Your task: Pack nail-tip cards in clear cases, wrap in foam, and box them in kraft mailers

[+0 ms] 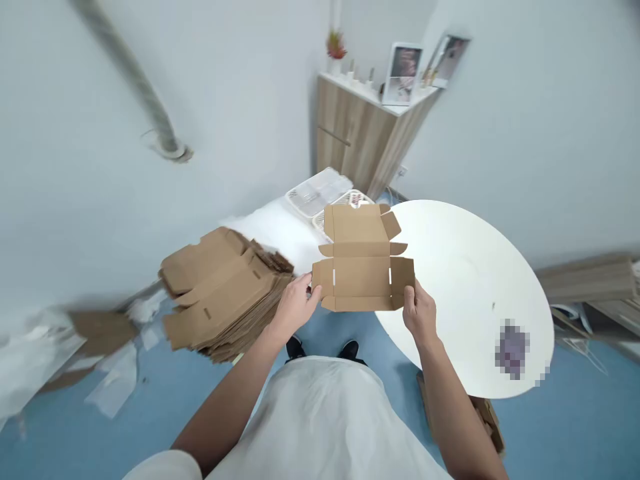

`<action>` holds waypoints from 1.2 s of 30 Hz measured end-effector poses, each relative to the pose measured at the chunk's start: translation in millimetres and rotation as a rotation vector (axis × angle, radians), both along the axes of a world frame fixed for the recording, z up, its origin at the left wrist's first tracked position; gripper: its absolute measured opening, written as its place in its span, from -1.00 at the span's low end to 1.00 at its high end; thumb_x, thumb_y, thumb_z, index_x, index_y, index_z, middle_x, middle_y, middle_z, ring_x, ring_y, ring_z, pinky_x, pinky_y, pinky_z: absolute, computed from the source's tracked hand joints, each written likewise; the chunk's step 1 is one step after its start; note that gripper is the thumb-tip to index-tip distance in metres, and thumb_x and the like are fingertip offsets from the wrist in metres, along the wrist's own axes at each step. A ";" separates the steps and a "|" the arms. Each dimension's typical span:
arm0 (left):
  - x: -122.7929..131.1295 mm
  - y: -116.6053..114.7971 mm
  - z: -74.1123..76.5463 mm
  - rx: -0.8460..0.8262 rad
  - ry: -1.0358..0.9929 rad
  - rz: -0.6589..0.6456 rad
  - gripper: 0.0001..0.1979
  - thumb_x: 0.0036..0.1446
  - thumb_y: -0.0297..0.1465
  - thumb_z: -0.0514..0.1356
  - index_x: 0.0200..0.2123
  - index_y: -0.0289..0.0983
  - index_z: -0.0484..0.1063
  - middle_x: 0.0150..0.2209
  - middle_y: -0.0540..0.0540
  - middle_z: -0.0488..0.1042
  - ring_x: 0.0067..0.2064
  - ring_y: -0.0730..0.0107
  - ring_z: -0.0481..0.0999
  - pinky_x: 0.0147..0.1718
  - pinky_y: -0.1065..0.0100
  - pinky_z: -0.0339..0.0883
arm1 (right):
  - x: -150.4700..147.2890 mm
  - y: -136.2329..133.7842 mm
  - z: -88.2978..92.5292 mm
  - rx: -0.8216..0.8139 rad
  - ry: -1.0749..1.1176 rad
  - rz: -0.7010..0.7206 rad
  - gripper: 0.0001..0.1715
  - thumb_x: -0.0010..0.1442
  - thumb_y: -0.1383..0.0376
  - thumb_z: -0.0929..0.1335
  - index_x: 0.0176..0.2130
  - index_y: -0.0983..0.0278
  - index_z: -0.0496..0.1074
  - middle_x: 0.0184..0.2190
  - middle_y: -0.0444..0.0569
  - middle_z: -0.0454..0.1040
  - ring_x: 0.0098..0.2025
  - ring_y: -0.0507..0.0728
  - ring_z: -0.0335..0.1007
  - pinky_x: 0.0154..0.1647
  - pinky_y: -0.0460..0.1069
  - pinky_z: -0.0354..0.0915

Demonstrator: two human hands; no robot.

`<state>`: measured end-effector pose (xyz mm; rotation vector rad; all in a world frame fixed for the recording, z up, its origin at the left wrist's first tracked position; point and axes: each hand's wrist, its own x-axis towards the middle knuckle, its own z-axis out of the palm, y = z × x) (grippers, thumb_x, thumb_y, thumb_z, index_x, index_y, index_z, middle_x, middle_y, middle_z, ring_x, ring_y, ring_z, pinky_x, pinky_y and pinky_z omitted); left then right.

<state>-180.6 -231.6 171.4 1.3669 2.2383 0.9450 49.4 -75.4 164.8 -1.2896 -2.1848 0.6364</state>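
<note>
I hold a flat, unfolded brown cardboard box blank (361, 260) in front of me, above the near edge of a round white table (465, 280). My left hand (295, 305) pinches its lower left flap. My right hand (420, 313) grips its lower right flap. The blank's upper flaps stick up and away from me. Both hands are closed on the cardboard.
A tall stack of flat cardboard blanks (225, 293) lies to my left on the blue floor. White plastic baskets (320, 193) sit beyond it. A wooden cabinet (360, 133) with picture frames stands in the corner. More cardboard (590, 280) lies at right. Plastic wrapping (115, 380) is scattered at left.
</note>
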 end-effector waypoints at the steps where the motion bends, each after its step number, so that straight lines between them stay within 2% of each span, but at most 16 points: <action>1: 11.8 16.0 -1.5 0.009 0.041 -0.057 -0.84 0.11 -0.36 -0.01 -0.33 -0.27 0.33 -0.37 -0.08 0.39 -0.33 0.35 0.39 -0.34 0.36 0.23 | 20.3 4.7 -2.9 0.001 0.011 -0.033 -0.59 0.21 0.15 0.07 -0.20 0.25 0.36 -0.33 0.02 0.40 -0.33 0.13 0.30 -0.39 -0.03 0.19; 3: 35.5 47.3 -6.4 -0.017 0.098 -0.157 -0.84 0.11 -0.37 -0.01 -0.35 -0.27 0.33 -0.37 -0.09 0.36 -0.33 0.34 0.38 -0.35 0.36 0.22 | 60.3 11.7 -12.1 0.007 0.089 -0.108 -0.61 0.20 0.16 0.06 -0.37 0.27 0.33 -0.40 0.00 0.32 -0.38 0.10 0.24 -0.40 -0.03 0.18; 5: 59.1 76.6 -13.2 -0.069 0.116 -0.246 -0.85 0.10 -0.39 -0.01 -0.36 -0.27 0.33 -0.40 -0.07 0.35 -0.37 0.34 0.37 -0.39 0.37 0.21 | 97.6 15.4 -24.0 -0.041 0.176 -0.171 -0.64 0.20 0.17 0.07 -0.44 0.27 0.27 -0.46 -0.06 0.26 -0.44 0.06 0.19 -0.45 -0.05 0.16; 9: 103.5 126.5 -28.8 -0.118 0.101 -0.399 -0.83 0.10 -0.43 -0.02 -0.29 -0.26 0.33 -0.40 -0.06 0.38 -0.38 0.35 0.37 -0.41 0.38 0.20 | 156.6 15.1 -44.2 -0.234 0.241 -0.229 -0.68 0.18 0.17 0.09 -0.40 0.27 0.27 -0.48 -0.08 0.29 -0.44 0.06 0.19 -0.46 -0.06 0.16; 12: 129.1 155.0 -41.8 -0.148 0.097 -0.462 -0.79 0.09 -0.44 -0.01 -0.22 -0.27 0.34 -0.38 -0.08 0.40 -0.39 0.35 0.38 -0.40 0.38 0.20 | 185.2 14.1 -53.9 -0.354 0.190 -0.292 -0.66 0.15 0.13 0.12 -0.38 0.29 0.30 -0.51 -0.07 0.31 -0.47 0.07 0.19 -0.48 -0.05 0.15; 14: 140.1 169.7 -51.6 -0.180 0.103 -0.491 -0.78 0.08 -0.44 0.00 -0.21 -0.29 0.35 -0.38 -0.09 0.41 -0.38 0.34 0.39 -0.39 0.37 0.20 | 197.8 14.5 -60.7 -0.410 0.172 -0.347 -0.63 0.13 0.11 0.13 -0.29 0.30 0.34 -0.54 -0.09 0.31 -0.52 0.06 0.18 -0.50 -0.05 0.14; 18: 148.2 191.6 -71.3 -0.238 0.072 -0.530 -0.77 0.08 -0.42 0.02 -0.19 -0.27 0.36 -0.33 -0.10 0.44 -0.36 0.34 0.41 -0.37 0.37 0.22 | 210.8 16.3 -78.4 -0.477 0.189 -0.458 -0.55 0.08 0.14 0.17 -0.08 0.28 0.31 -0.61 -0.16 0.30 -0.58 0.06 0.21 -0.50 -0.05 0.17; 21: 148.6 204.7 -84.2 -0.279 0.031 -0.571 -0.77 0.07 -0.42 0.03 -0.18 -0.26 0.36 -0.31 -0.09 0.45 -0.36 0.36 0.41 -0.36 0.37 0.23 | 212.6 17.6 -92.8 -0.516 0.201 -0.511 -0.56 0.06 0.18 0.17 -0.09 0.29 0.31 -0.59 -0.15 0.34 -0.54 0.07 0.30 -0.45 -0.04 0.22; 27: 148.5 223.5 -114.1 -0.276 -0.047 -0.652 -0.72 0.07 -0.38 0.03 -0.11 -0.27 0.30 -0.34 -0.05 0.43 -0.42 0.40 0.41 -0.35 0.35 0.27 | 206.2 20.4 -118.6 -0.545 0.173 -0.643 -0.56 0.05 0.23 0.13 -0.10 0.30 0.31 -0.40 -0.05 0.44 -0.51 0.06 0.37 -0.41 -0.02 0.27; 30: 147.8 226.2 -128.8 -0.316 -0.112 -0.670 -0.61 0.07 -0.38 0.04 0.00 -0.27 0.20 -0.24 -0.08 0.42 -0.41 0.43 0.44 -0.31 0.33 0.30 | 203.5 20.8 -129.2 -0.561 0.112 -0.691 -0.53 0.06 0.25 0.11 -0.04 0.29 0.27 -0.28 0.00 0.44 -0.39 0.09 0.40 -0.33 0.01 0.29; 33: 148.7 223.5 -132.9 -0.242 -0.047 -0.669 -0.46 0.06 -0.36 0.06 0.13 -0.29 0.02 -0.01 -0.22 0.28 -0.17 0.33 0.44 -0.17 0.27 0.29 | 202.8 20.2 -134.8 -0.545 0.023 -0.765 -0.44 0.08 0.26 0.12 0.09 0.30 0.14 -0.16 0.08 0.39 -0.23 0.15 0.38 -0.19 0.08 0.26; 36: 155.5 216.8 -126.0 -0.139 0.170 -0.758 -0.40 0.03 -0.30 0.11 0.14 -0.26 0.03 0.13 -0.27 0.12 0.14 0.11 0.16 0.03 0.09 0.08 | 204.0 22.6 -133.7 -0.430 -0.124 -0.833 -0.32 0.06 0.23 0.18 0.16 0.34 0.02 -0.02 0.20 0.27 -0.02 0.27 0.24 -0.06 0.16 0.18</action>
